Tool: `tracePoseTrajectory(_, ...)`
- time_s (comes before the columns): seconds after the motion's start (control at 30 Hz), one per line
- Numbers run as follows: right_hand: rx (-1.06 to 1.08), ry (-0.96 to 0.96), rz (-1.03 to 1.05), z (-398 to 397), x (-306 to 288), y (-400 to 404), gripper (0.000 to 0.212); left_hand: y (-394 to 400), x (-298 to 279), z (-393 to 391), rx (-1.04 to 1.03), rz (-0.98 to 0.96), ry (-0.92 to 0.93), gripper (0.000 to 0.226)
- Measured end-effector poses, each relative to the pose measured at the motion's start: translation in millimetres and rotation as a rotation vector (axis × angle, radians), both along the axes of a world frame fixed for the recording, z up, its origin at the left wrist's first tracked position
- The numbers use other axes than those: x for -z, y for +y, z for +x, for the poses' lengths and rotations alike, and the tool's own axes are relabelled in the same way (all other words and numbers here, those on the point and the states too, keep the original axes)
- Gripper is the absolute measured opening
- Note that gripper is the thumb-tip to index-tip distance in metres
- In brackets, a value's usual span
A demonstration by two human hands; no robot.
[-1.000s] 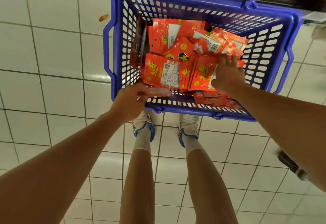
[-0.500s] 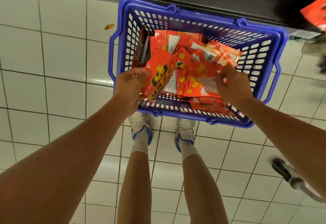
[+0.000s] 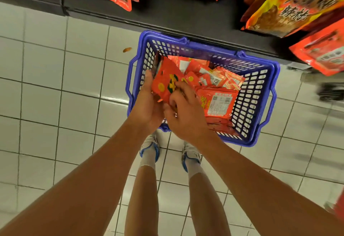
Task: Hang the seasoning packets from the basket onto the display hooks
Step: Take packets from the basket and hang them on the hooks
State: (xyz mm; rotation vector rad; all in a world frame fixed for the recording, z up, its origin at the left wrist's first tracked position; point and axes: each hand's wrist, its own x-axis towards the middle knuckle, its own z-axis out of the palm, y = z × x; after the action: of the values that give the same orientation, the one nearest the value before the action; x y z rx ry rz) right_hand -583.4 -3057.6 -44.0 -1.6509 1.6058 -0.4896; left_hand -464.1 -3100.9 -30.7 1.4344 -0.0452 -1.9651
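A blue plastic basket [image 3: 260,94] stands on the tiled floor against the dark shelf base. It holds several red-orange seasoning packets [image 3: 219,101]. Above its near-left corner both hands hold a small stack of these packets [image 3: 165,81]. My left hand [image 3: 147,105] grips the stack from the left, thumb up along its edge. My right hand [image 3: 184,113] pinches the stack from the right, fingers curled over its front. The hooks themselves are hidden behind hanging packets at the top.
Large red and orange packets [image 3: 290,7] hang along the top edge and at the right, above the dark shelf base [image 3: 176,12]. My feet [image 3: 150,148] stand just before the basket. White floor tiles [image 3: 55,87] stretch to the left, with a small orange scrap [image 3: 127,50].
My hands have come together over the basket's near-left corner and gathered the packets into one stack. My view has tilted up, bringing the hanging packets into sight.
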Motion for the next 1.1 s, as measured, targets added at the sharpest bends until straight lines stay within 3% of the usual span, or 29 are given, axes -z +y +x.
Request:
tracePoseTrajectory(0.07,-0.021,0.052,-0.025,0.7,-12.4,-3.2,0.020,-0.7,-15.4,1.7,0.050,-0.053,0.039,0.059)
tracePoseTrajectory(0.17,-0.075,0.013,-0.004,-1.8,-39.4,-11.2,0.035,0.8,-37.9,-3.8,0.151,-0.119,-0.124,0.040)
tracePoseTrajectory(0.27,0.046,-0.143,-0.030,-14.4,-75.7,-28.3,0.015,-3.0,-63.1,-2.8,0.075,-0.082,-0.283,0.031)
tracePoseTrajectory(0.33,0.176,-0.125,-0.068,-29.6,-97.5,-44.0,0.010,-10.1,-85.8,3.7,0.075,-0.096,-0.333,0.030)
tracePoseTrajectory(0.43,0.345,-0.081,0.082,-49.1,-142.2,-72.7,0.033,-25.2,-134.7,15.0,0.079,-0.179,-0.296,0.028)
tracePoseTrajectory(0.5,0.410,-0.221,0.230,-54.4,-178.8,-88.2,0.059,-37.0,-178.3,19.5,0.063,-0.229,-0.268,0.027)
tracePoseTrajectory(0.57,0.381,-0.325,0.241,-51.8,-221.7,-98.5,0.060,-47.7,-227.1,21.4,0.065,-0.282,-0.247,0.019)
tracePoseTrajectory(0.67,0.364,-0.421,0.123,-43.1,-296.7,-105.2,0.030,-63.0,-302.0,24.4,0.041,-0.349,-0.216,0.013)
tracePoseTrajectory(0.77,0.409,-0.472,-0.071,-46.1,-379.3,-113.7,0.007,-79.3,-382.6,34.5,-0.025,-0.432,-0.173,0.024)
tracePoseTrajectory(0.83,0.448,-0.555,-0.147,-52.1,-437.4,-120.2,0.010,-89.0,-437.8,46.5,-0.052,-0.497,-0.171,0.027)
tracePoseTrajectory(0.93,0.473,-0.580,-0.244,-58.0,-523.7,-130.3,0.036,-100.6,-520.6,66.8,-0.052,-0.624,-0.142,0.036)
tracePoseTrajectory(1.1,0.410,-0.704,-0.448,-58.1,-664.2,-147.8,0.016,-117.1,-651.5,86.3,-0.067,-0.929,-0.199,0.020)
